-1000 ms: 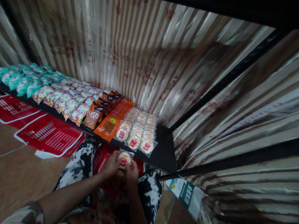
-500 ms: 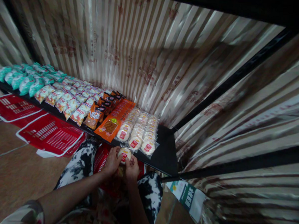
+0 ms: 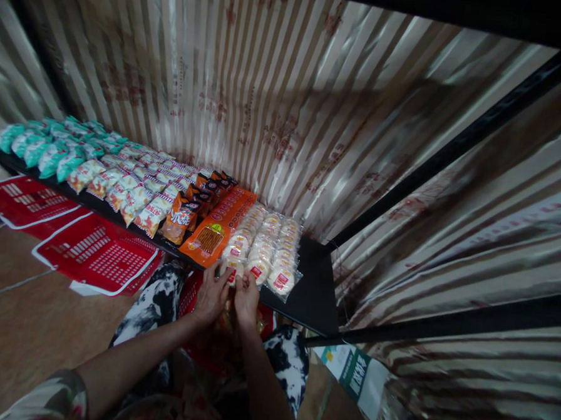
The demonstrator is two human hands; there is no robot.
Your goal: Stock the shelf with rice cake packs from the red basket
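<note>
Work in hand: both hands set one clear-wrapped round cake packet (image 3: 234,271) at the front edge of the black shelf (image 3: 311,293), at the near end of the left row of like cakes.
Left hand (image 3: 210,294): fingers closed on the packet's left side, thumb toward the shelf edge.
Right hand (image 3: 246,295): fingers pinching the packet's right side, at 3 o'clock of the left hand and almost touching it.
Packet's place: on or just over the shelf lip; contact cannot be told. It sits at 6 o'clock of the cake rows (image 3: 269,247).
Done so far, as judged: three rows of round cakes lie filled, running back toward 12 o'clock. At 9 o'clock of them lie the orange flat packs (image 3: 213,235), then dark-orange snack bags (image 3: 181,214), red-and-white bags (image 3: 122,189) and teal bags (image 3: 53,148) toward 10 o'clock.
Left, as judged: the held packet is not yet released; a bare strip of shelf shows at 3 o'clock of the cakes.
Below: red baskets (image 3: 94,256) lie on the floor at 9 o'clock of the hands, and something red shows under the hands, partly hidden.
</note>
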